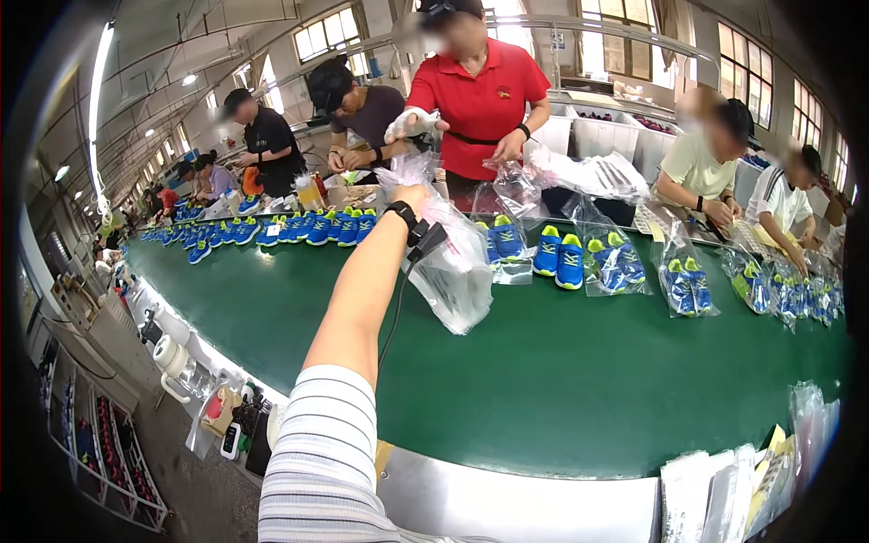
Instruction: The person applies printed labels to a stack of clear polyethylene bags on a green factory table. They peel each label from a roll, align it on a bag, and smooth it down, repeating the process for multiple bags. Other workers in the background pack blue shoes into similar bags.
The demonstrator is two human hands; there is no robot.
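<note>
My left hand [413, 195] reaches across the green worktop [507, 389], its fingers closed on a bunch of clear plastic bags [457, 276]. The bags hang down from it toward the worktop, crumpled and see-through. A black band with a small box and a cable is on that wrist. Just right of the bags, a pair of blue shoes with lime trim [502, 240] lies in a clear bag. Beside it stands an unbagged pair of blue shoes [559, 258]. Opposite, a person in a red shirt [480, 109] holds out a white-gloved hand [415, 125] above the bags. My right hand is not in view.
Rows of blue shoes [330, 226] line the far left edge. Bagged shoes [690, 285] continue along the right, before other seated people. Flat plastic bags [711, 493] stand at the near right edge. A clear jug [181, 369] and small items sit at the near left.
</note>
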